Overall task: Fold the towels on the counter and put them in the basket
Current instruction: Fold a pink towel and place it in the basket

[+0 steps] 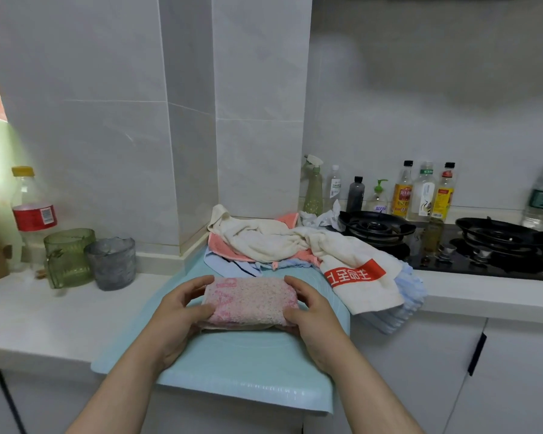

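Your left hand (177, 311) and right hand (311, 311) both grip the folded pink fluffy towel (248, 300) near the pale blue mat (232, 358)'s middle.

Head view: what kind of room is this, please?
Most likely a home kitchen: a gas hob is set into the counter, and sauce bottles stand along the tiled wall.

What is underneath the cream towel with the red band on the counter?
Beneath the cream towel, pale blue towels stick out at its right edge, and a coral towel shows further left. Whether more towels lie under it cannot be seen, as the cream towel covers that part.
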Demonstrator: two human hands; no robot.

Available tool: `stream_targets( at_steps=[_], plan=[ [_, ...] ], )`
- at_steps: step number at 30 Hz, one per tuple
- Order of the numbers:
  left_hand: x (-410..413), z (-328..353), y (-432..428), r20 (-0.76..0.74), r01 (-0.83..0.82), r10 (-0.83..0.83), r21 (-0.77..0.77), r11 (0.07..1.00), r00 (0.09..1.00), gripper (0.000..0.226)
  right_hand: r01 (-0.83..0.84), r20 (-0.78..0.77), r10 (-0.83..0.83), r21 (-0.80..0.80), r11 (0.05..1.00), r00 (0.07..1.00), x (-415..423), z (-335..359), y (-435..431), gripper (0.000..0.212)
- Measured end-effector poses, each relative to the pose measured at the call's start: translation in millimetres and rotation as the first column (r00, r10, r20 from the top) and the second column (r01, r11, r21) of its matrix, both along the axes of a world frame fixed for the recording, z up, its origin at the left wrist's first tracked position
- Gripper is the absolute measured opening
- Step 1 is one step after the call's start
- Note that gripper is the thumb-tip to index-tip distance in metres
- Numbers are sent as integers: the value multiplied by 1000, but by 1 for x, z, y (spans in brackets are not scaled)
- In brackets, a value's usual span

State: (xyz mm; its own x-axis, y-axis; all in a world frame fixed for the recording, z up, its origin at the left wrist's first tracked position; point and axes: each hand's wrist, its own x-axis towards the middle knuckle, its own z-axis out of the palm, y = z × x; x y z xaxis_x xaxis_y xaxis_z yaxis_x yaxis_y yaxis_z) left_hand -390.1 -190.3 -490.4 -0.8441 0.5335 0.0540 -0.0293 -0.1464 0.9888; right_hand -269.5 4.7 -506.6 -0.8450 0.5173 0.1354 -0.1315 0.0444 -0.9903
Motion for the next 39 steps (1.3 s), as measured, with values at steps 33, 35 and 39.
stream_targets(
  at_steps=[33,35,39],
  plan=[
    [13,121,30,46,74,-61,-356,932,997,48,95,467,-47,-79,992,883,36,142,19,56],
    [22,150,39,49,104,-93,-306,946,994,48,152,421,-75,-153,976,904,51,168,23,57],
    [46,191,70,39,178,-174,-237,955,984,48,264,346,-209,-120,957,915,94,222,34,56]
  ],
)
